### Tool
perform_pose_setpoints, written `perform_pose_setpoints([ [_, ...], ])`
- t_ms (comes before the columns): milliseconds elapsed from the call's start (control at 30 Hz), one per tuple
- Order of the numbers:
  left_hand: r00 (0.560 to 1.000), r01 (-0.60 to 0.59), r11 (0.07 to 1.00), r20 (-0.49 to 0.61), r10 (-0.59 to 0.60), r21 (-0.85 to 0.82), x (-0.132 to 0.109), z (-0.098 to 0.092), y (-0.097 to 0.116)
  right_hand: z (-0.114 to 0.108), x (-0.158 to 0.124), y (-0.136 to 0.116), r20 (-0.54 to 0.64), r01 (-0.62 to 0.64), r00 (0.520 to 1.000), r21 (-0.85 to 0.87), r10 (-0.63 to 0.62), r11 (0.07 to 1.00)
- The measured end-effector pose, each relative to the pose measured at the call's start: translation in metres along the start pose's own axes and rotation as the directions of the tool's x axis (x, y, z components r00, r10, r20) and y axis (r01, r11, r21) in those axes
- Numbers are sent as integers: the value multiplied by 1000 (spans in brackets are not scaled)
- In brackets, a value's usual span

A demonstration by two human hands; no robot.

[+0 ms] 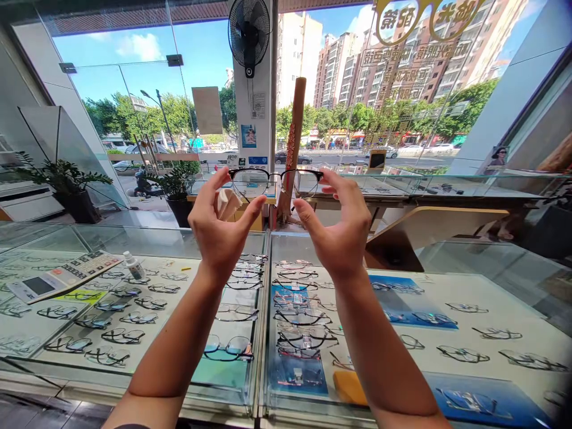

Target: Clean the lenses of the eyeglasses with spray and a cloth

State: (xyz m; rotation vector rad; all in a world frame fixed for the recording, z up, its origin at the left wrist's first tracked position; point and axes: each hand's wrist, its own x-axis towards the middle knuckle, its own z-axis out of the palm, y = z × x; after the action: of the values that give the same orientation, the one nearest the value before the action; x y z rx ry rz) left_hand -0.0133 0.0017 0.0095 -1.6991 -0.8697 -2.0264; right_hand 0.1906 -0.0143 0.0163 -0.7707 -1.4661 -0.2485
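I hold a pair of black-rimmed glasses (pixel 276 180) up at eye height, lenses facing the window. My left hand (pixel 220 226) pinches the left end of the frame with its fingertips and keeps a small beige cloth (pixel 227 204) tucked against the palm. My right hand (pixel 340 226) grips the right end between thumb and fingers. Both arms rise above a glass display counter (pixel 268 238).
Under the counter glass lie several rows of spectacles (pixel 295 310). A calculator (pixel 62 277) and a small white bottle (pixel 133 265) rest on the left counter top. Behind stand potted plants (pixel 67 185), a wall fan (pixel 249 33), a wooden post (pixel 292 143) and the shop window.
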Motion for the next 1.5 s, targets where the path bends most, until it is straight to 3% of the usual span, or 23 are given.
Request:
perform_pose_setpoints([
  [300,997,73,997,5,-73,-13,4,-4,5,-6,2,-2,22,-9,1000,-38,9,999],
  [733,998,29,999,48,-31,42,6,-6,8,-15,3,-6,91,-82,992,-56,87,995],
  [1067,997,-13,997,78,7,73,5,-3,6,-18,1,-16,53,-48,997,-153,57,987],
  [1500,996,31,999,86,-34,41,6,-4,7,-18,1,-16,34,-33,999,-177,39,984],
])
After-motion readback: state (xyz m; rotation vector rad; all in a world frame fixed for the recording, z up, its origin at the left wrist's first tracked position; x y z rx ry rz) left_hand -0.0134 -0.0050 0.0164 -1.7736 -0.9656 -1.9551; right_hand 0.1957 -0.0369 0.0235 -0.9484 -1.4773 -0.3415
